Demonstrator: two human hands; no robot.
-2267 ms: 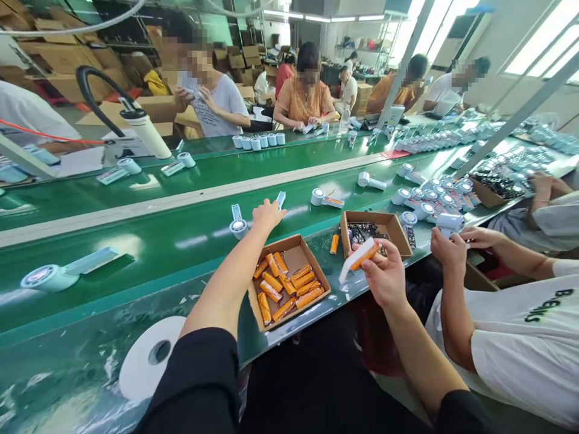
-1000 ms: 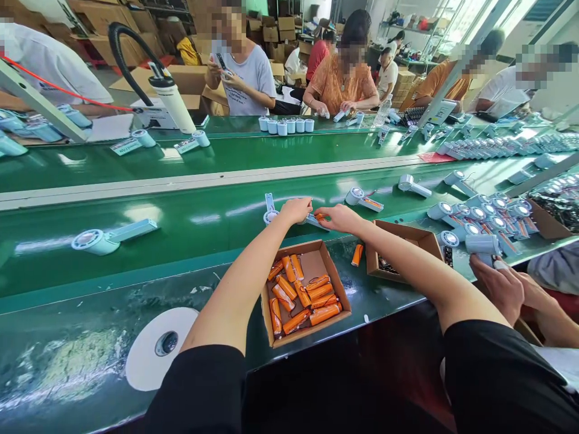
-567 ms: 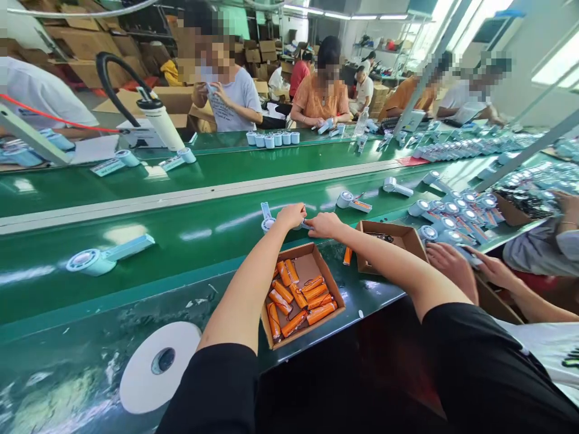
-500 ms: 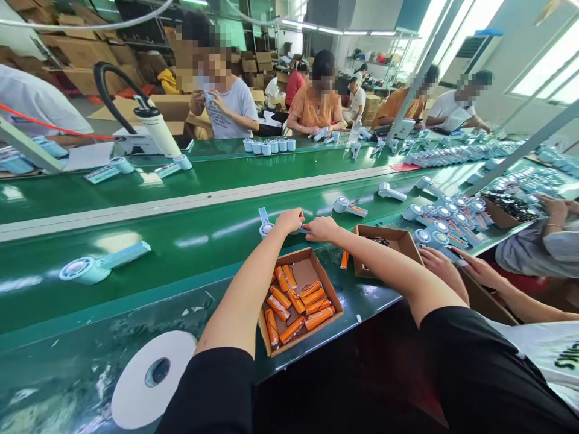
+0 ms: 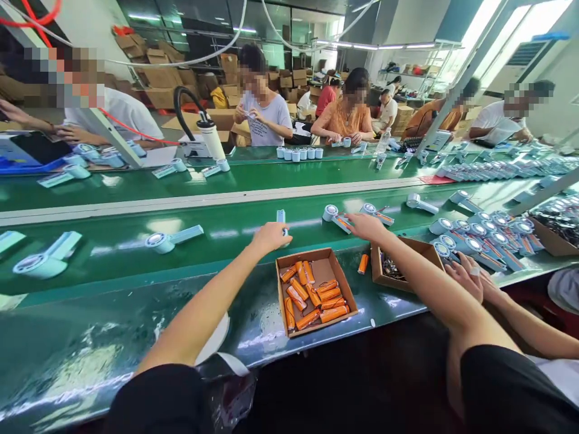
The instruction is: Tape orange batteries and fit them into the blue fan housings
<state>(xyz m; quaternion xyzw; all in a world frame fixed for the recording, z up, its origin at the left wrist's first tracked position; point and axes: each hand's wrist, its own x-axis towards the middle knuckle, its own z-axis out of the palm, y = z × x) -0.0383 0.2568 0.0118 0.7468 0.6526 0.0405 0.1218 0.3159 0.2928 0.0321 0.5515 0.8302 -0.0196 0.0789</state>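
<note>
My left hand (image 5: 270, 237) is closed round a light blue handheld fan over the green belt (image 5: 226, 232); its handle (image 5: 281, 217) points up past my fingers. Farther right, my right hand (image 5: 367, 228) has its fingers stretched out, beside a blue fan (image 5: 331, 213) with an orange battery in its handle. Whether the fingertips touch that fan is unclear. Below my hands, a cardboard tray (image 5: 279, 289) holds several orange batteries with thin wires. One loose orange battery (image 5: 363, 263) lies between it and a second cardboard box (image 5: 409, 244) with small dark parts.
Several fans (image 5: 491, 232) are piled on the right, near a co-worker's hands (image 5: 468, 274). More fans (image 5: 165, 241) lie on the belt to the left. A white roll (image 5: 216, 337) is partly hidden behind my left arm. People sit across the line.
My hands have moved apart, the left staying on a fan and the right reaching toward another one. The view has swung left, so the trays appear farther right.
</note>
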